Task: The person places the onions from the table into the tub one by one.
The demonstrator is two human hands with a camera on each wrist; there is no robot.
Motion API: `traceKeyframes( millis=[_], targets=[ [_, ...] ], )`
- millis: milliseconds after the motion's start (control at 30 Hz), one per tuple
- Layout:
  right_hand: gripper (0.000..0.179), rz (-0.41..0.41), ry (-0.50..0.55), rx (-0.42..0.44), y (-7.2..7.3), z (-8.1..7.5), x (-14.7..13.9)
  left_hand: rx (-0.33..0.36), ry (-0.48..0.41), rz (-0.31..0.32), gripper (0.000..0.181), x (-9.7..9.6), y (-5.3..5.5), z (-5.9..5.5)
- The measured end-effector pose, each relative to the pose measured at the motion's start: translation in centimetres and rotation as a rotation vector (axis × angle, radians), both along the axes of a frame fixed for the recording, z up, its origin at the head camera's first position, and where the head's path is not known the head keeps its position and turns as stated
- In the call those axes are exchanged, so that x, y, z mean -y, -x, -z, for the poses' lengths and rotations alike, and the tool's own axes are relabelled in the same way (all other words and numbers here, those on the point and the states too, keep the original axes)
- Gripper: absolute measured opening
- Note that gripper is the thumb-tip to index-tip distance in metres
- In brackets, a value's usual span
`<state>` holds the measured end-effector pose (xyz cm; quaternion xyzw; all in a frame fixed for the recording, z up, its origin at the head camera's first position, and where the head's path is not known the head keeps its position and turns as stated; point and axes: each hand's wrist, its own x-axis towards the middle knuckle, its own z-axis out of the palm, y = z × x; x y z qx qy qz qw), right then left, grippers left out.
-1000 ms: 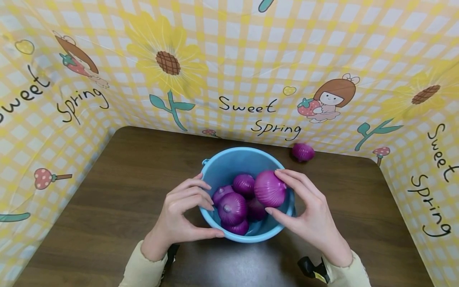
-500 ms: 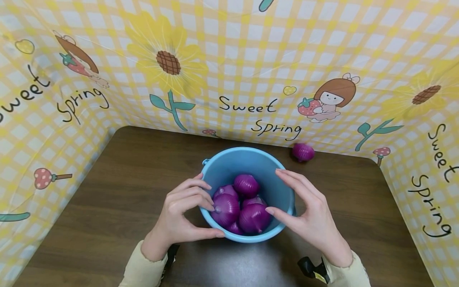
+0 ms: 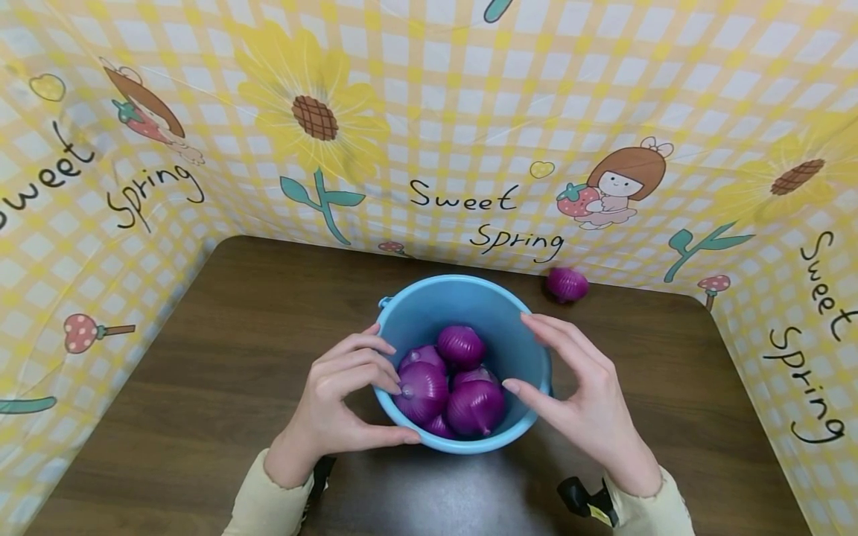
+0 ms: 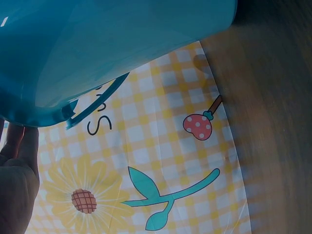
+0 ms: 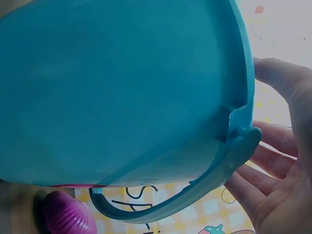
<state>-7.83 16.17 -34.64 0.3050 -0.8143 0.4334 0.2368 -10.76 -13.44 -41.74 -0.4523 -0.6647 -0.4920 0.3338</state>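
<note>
A light blue bucket stands on the brown table, with several purple onions heaped in it. My left hand grips the bucket's left rim, its fingers reaching over the edge and the thumb along the near side. Over the right rim, my right hand is spread with nothing between thumb and fingers. In the right wrist view the bucket's handle hangs near those fingers. One more onion lies on the table behind the bucket to the right; the right wrist view shows this onion low at the left.
A yellow checked cloth with printed flowers walls the table at the back and both sides. A black wrist device sits by the right sleeve.
My right hand has let go of an onion, which dropped among the others in the bucket and shifted them. It then drew back slightly to the right. The left hand stays put.
</note>
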Motion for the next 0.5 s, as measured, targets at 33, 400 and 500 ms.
traceKeyframes(
  millis=[33, 400, 500],
  targets=[
    [0.062, 0.002, 0.001, 0.002, 0.01, -0.03, -0.02, 0.002, 0.001, 0.0, 0.047, 0.01, -0.02, 0.02],
    [0.063, 0.019, 0.036, 0.019, 0.3, -0.24, -0.39, 0.007, 0.002, -0.002, 0.047, 0.06, -0.04, 0.11],
    [0.066, 0.035, 0.044, 0.029, 0.34, -0.33, -0.49, 0.009, 0.005, -0.004, 0.047, 0.08, -0.08, 0.12]
  ],
)
